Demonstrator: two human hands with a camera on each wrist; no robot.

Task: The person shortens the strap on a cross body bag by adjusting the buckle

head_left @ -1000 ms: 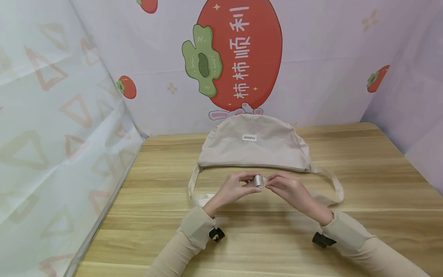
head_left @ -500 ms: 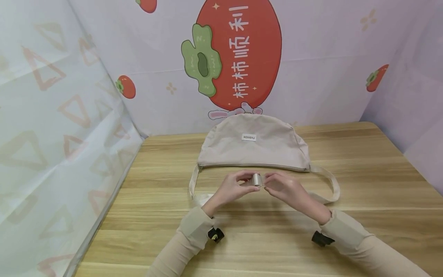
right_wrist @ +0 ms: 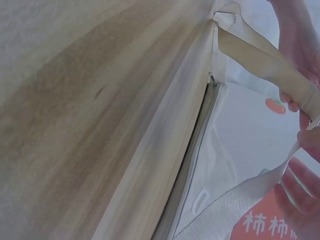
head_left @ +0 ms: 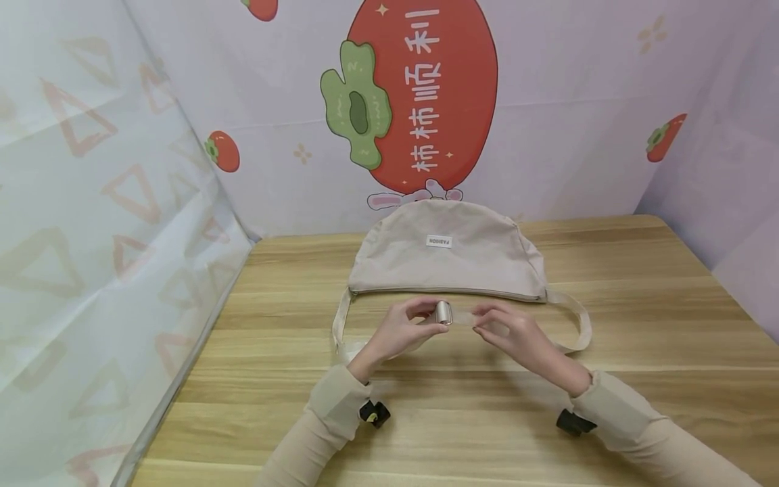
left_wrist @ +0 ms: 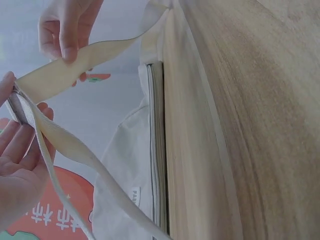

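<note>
One strap [head_left: 462, 317] runs sideways from the buckle [head_left: 443, 312] the left hand [head_left: 398, 330] pinches to the pinching right hand [head_left: 516, 335].

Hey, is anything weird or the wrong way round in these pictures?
Yes: the FASHION label on the beige bag looks upside down in the head view, because the bag lies with its zipper on the near side. I can't see anything spilled or torn.
</note>
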